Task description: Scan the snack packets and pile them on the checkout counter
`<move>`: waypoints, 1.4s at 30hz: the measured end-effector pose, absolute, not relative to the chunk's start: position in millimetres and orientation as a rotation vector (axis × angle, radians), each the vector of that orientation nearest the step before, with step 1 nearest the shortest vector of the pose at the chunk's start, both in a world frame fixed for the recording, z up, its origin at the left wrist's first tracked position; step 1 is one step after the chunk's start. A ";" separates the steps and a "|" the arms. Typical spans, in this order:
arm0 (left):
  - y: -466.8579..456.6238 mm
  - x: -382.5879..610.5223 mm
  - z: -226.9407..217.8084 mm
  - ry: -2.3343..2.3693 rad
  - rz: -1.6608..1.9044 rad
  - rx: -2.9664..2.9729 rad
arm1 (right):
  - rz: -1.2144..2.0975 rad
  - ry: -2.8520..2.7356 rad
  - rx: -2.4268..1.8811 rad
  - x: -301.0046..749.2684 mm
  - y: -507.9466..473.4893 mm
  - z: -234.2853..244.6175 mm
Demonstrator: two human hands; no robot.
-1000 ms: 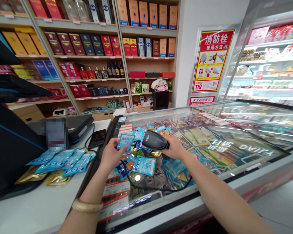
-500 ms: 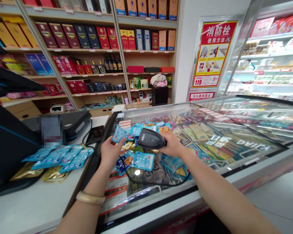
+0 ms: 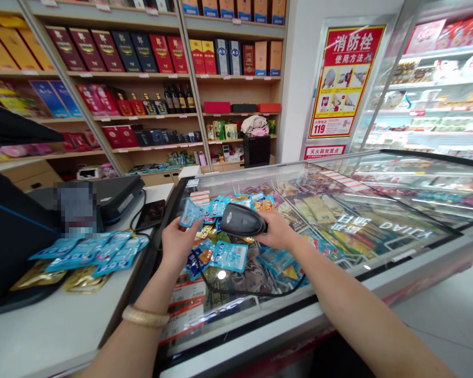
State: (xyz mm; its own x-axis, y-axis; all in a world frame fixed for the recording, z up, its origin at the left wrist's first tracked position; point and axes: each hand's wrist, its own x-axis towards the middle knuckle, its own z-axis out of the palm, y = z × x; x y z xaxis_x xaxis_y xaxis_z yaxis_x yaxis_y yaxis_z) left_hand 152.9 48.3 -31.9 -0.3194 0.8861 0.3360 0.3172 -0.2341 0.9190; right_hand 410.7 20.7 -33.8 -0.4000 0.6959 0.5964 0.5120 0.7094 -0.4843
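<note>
My left hand [image 3: 178, 241] pinches a small blue snack packet [image 3: 191, 213] by its edges, above the freezer's glass lid. A black handheld barcode scanner [image 3: 242, 220] is gripped in my right hand [image 3: 276, 230], its head turned left toward that packet. From the scanner a black cable [image 3: 244, 294] loops over the glass. Under and around the scanner lie several blue and gold snack packets; one blue packet [image 3: 229, 256] rests flat just below it. On the white counter at left, more blue packets [image 3: 98, 252] overlap in a row, with gold packets [image 3: 85, 278] beneath them.
The chest freezer [image 3: 370, 283] stretches away to the right. A dark register screen stand [image 3: 11, 236] and a black scale-like device [image 3: 120, 197] stand on the counter [image 3: 63, 336], near a dark phone-like slab [image 3: 150, 214]. Shelves of boxes and bottles [image 3: 177, 98] line the back.
The view has shifted slightly. The packet in my left hand has tilted a little, while the scanner stays almost where it was beside it.
</note>
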 end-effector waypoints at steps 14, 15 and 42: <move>48.8 152.7 -32.7 1.541 1.589 1.417 | 0.273 -2.072 -0.910 409.5 18.6 -33.1; 49.2 152.1 -33.6 1.537 1.590 1.419 | 0.273 -2.072 -0.909 409.2 18.2 -33.0; 53.5 149.3 -35.7 1.426 1.651 1.374 | 0.231 -2.069 -0.838 409.3 17.2 -32.8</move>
